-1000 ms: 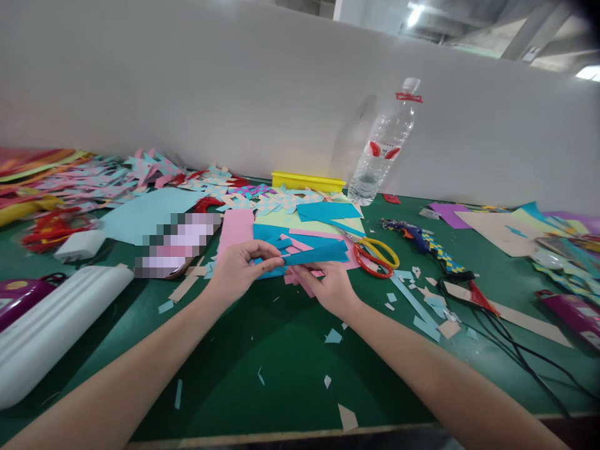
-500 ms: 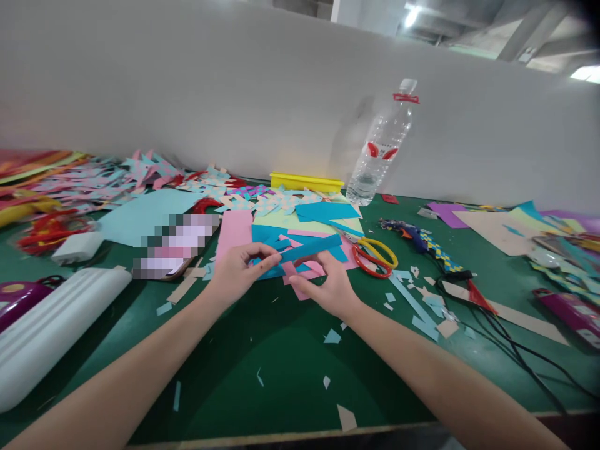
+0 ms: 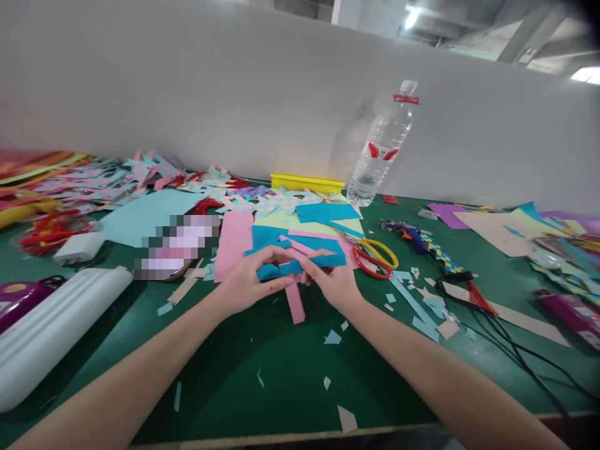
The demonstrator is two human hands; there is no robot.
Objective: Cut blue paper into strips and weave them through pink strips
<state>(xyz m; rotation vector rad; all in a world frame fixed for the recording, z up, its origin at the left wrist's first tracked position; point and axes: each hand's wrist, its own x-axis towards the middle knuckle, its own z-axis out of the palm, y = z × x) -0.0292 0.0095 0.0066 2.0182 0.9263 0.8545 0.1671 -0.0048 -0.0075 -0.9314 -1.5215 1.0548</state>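
Far out at nine o'clock, a white ribbed case (image 3: pixel 51 328) lies along the green table (image 3: pixel 262 369), with a white charger block (image 3: pixel 79 246) just beyond it and a tangle of red cord (image 3: pixel 49 229) past that. Moving in, there's a light blue sheet (image 3: pixel 140 215) at ten o'clock, and a pink sheet (image 3: pixel 233 240) flat just beside your hands.

Now the centre. Your left hand (image 3: pixel 246 281) is curled shut, thumb and fingers pinching the near end of a blue paper strip (image 3: pixel 300 265). Your right hand (image 3: pixel 335 282) meets it, fingers closed on the same strip from the other side, so the strip runs between both hands, lifted just off the table. A pink paper strip (image 3: pixel 294 300) hangs down from between your hands toward six o'clock; I can't tell which hand has it. Blue and pink sheets lie under and behind your fingers.

On to one o'clock: yellow-and-red scissors (image 3: pixel 375 256) lie near your right hand. Behind them, a yellow tray (image 3: pixel 307 182) at twelve, and a clear water bottle (image 3: pixel 382 150) upright against the white wall (image 3: pixel 234 94). Farther right, a glue gun (image 3: pixel 412 232) with its black cable trailing off toward four o'clock, paper scraps scattered around it.
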